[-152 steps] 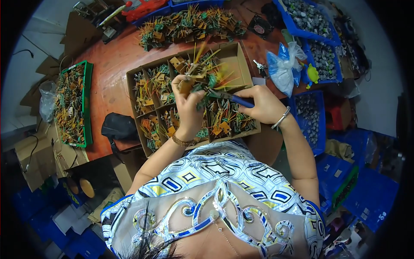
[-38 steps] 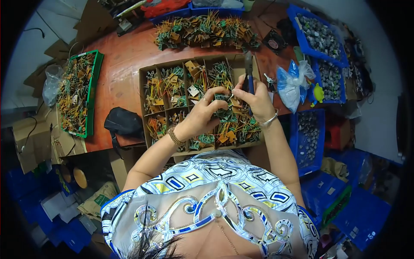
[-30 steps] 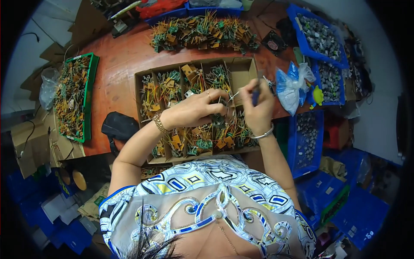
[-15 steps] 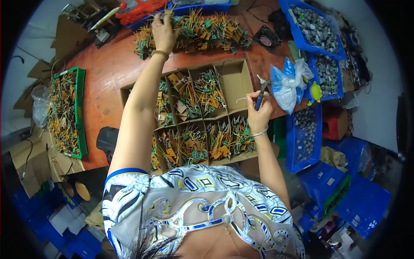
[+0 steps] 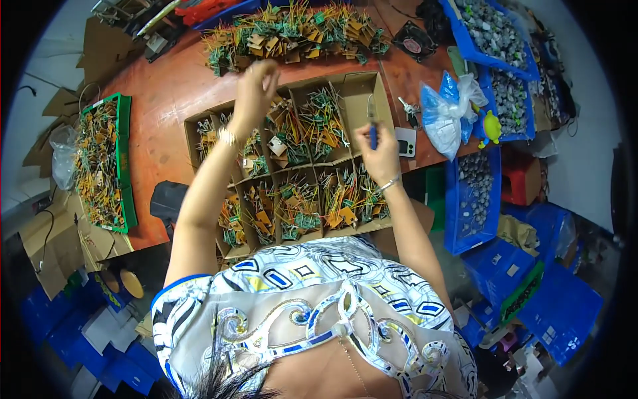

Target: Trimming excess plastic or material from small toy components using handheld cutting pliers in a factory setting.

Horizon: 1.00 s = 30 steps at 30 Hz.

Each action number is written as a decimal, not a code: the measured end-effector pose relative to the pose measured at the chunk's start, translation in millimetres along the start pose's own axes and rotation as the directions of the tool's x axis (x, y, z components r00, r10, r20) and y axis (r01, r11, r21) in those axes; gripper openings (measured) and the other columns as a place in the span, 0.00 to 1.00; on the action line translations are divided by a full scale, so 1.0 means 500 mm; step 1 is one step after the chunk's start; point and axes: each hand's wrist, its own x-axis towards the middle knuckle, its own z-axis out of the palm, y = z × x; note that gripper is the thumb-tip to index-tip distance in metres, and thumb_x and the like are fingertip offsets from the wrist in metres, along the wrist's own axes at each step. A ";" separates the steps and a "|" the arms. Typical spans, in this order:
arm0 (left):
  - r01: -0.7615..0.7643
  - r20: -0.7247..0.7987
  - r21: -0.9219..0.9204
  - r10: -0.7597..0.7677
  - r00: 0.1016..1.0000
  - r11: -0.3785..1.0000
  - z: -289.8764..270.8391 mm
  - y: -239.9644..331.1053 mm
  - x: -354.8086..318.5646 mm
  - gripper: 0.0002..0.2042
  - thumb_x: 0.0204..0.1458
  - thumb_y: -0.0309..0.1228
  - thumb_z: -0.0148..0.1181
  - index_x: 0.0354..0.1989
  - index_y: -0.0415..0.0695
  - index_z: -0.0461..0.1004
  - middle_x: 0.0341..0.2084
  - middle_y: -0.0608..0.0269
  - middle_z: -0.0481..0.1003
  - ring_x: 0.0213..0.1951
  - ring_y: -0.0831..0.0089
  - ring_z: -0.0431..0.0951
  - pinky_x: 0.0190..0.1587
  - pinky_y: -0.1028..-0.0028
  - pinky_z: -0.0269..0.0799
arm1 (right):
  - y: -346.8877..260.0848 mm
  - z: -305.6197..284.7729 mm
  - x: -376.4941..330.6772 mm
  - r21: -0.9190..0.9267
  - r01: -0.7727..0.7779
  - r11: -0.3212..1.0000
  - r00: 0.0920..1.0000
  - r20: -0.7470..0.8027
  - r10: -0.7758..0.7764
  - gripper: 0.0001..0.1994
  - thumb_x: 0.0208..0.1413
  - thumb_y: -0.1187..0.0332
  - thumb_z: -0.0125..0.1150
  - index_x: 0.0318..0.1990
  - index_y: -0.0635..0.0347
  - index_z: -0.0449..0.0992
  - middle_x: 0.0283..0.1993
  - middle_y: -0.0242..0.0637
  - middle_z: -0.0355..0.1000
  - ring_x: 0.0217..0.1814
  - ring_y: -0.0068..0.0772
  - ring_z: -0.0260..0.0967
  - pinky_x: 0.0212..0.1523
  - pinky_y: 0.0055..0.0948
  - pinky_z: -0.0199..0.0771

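My left hand, smeared by motion, is over the back of a divided cardboard box. Whether it holds anything I cannot make out. Just beyond it lies a heap of small brown and green circuit boards with wires. More wired circuit boards fill most of the box's compartments. My right hand is closed around a dark blue handle with a thin, curved pale tip. That tool's tip points away from me, over the back right compartment, where bare cardboard shows.
At the left stands a green crate of wired boards. Right of the box are a phone, a small metal object, and a tied plastic bag. Blue bins of small parts line the right side; a fan sits behind.
My left hand has come back from the heap toward the box. My right hand has moved left with the tool, uncovering the phone. The view has shifted slightly.
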 end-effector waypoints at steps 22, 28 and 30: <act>0.370 0.751 0.211 -0.392 0.532 0.905 0.213 0.008 0.005 0.44 0.40 0.52 0.69 0.57 0.33 0.57 0.52 0.38 0.64 0.53 0.49 0.68 0.52 0.60 0.70 | 0.055 -0.121 -0.188 0.365 -0.108 0.925 0.987 -0.074 0.144 0.08 0.52 0.77 0.59 0.38 0.65 0.68 0.40 0.43 0.76 0.37 0.28 0.74 0.39 0.27 0.73; 0.698 0.712 -0.119 -0.429 0.555 0.706 0.163 0.069 -0.032 0.32 0.50 0.46 0.63 0.57 0.40 0.61 0.44 0.51 0.72 0.46 0.65 0.73 0.47 0.67 0.71 | 0.202 -0.132 -0.050 -0.209 -0.239 0.948 0.970 -0.016 0.241 0.18 0.48 0.64 0.67 0.43 0.65 0.72 0.38 0.42 0.75 0.39 0.33 0.73 0.41 0.32 0.70; 0.457 0.641 -0.072 -0.310 0.702 0.886 0.174 0.055 -0.054 0.32 0.51 0.44 0.63 0.58 0.37 0.59 0.44 0.47 0.74 0.48 0.63 0.74 0.46 0.68 0.72 | 0.254 -0.121 -0.013 -0.227 -0.294 0.928 0.934 0.139 0.330 0.21 0.47 0.63 0.68 0.45 0.66 0.72 0.40 0.41 0.75 0.41 0.33 0.72 0.44 0.32 0.70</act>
